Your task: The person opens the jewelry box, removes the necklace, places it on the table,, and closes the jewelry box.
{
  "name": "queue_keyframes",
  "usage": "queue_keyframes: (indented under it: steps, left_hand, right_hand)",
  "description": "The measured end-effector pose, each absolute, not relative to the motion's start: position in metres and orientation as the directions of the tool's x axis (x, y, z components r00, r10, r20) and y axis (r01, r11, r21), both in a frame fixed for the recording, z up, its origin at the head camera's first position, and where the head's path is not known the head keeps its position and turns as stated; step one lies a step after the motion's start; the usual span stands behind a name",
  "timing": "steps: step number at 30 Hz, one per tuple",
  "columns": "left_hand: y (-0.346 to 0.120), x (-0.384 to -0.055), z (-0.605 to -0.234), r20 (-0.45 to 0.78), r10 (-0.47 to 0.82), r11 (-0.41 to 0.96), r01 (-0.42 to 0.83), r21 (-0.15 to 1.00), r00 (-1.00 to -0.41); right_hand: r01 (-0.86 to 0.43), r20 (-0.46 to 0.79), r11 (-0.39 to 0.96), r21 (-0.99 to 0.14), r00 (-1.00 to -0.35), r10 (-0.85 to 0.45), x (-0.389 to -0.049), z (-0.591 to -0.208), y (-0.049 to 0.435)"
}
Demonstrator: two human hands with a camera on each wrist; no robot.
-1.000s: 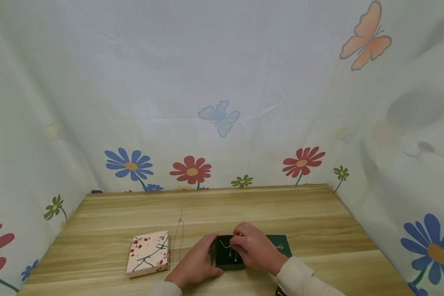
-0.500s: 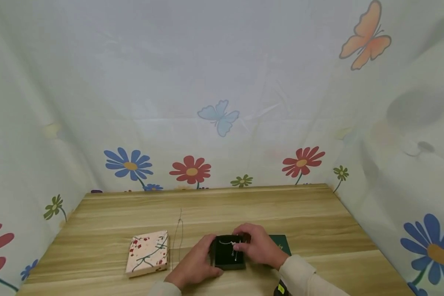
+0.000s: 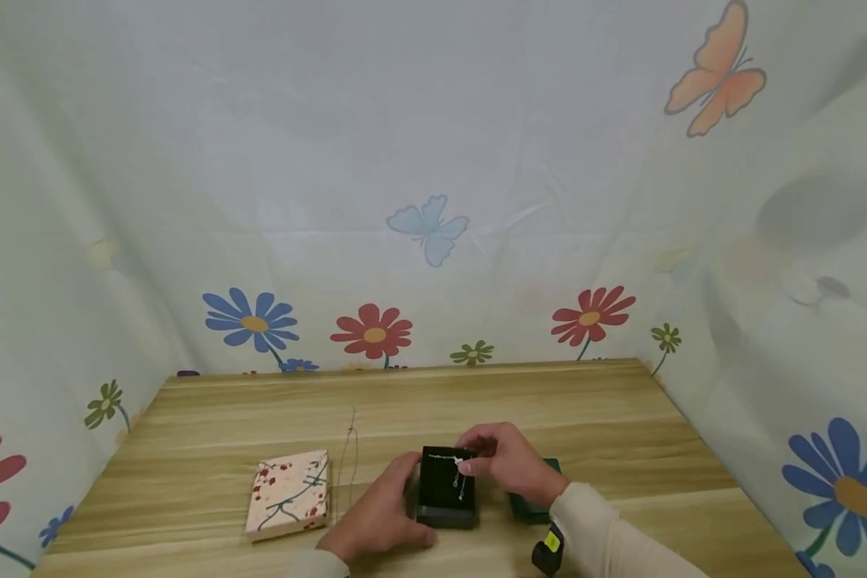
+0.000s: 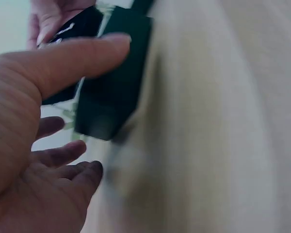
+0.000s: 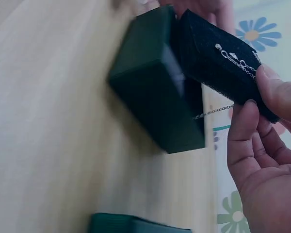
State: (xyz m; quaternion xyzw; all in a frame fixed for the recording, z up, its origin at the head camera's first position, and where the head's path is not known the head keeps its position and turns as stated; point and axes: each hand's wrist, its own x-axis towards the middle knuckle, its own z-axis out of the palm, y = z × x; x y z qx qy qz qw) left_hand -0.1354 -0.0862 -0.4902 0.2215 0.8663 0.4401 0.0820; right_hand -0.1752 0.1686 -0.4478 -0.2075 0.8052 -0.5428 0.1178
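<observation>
My left hand (image 3: 384, 510) holds the left side of an uncovered dark green jewelry box (image 5: 145, 77), thumb at its near side and fingers toward the far side. Thumb and fingers of my right hand (image 3: 509, 461) pinch a black velvet insert pad (image 5: 218, 53), which stands tilted up out of the box. A silver chain (image 5: 240, 63) with small pendants lies over the pad's face, and part of it trails down behind the pad into the box. In the left wrist view, my left thumb (image 4: 87, 58) crosses in front of the box.
A green lid (image 3: 531, 507) lies right of the box, partly behind my right forearm. Left of my hands sit a cream flower-patterned box (image 3: 289, 494) and a thin cord loop (image 3: 354, 457) on the wooden table (image 3: 513, 401). Printed cloth (image 3: 433, 120) surrounds the table.
My right hand has moved slightly up and right, gripping the insert pad, whose far edge has risen from the box. The left hand stays at the box.
</observation>
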Motion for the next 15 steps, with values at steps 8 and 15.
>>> queue_keyframes:
  steps: [8,15]
  left_hand:
    - [-0.092,-0.133,-0.454,-0.023,0.406,0.356,0.135,0.925,-0.914]
    - [-0.078,-0.128,-0.434,-0.075,0.413,0.117,-0.029,0.993,-0.908]
  right_hand:
    - [-0.168,0.012,0.296,-0.941,-0.885,-0.465,-0.180,-0.431,0.166]
    - [-0.200,0.048,0.274,-0.941,-0.878,-0.476,-0.176,-0.418,0.163]
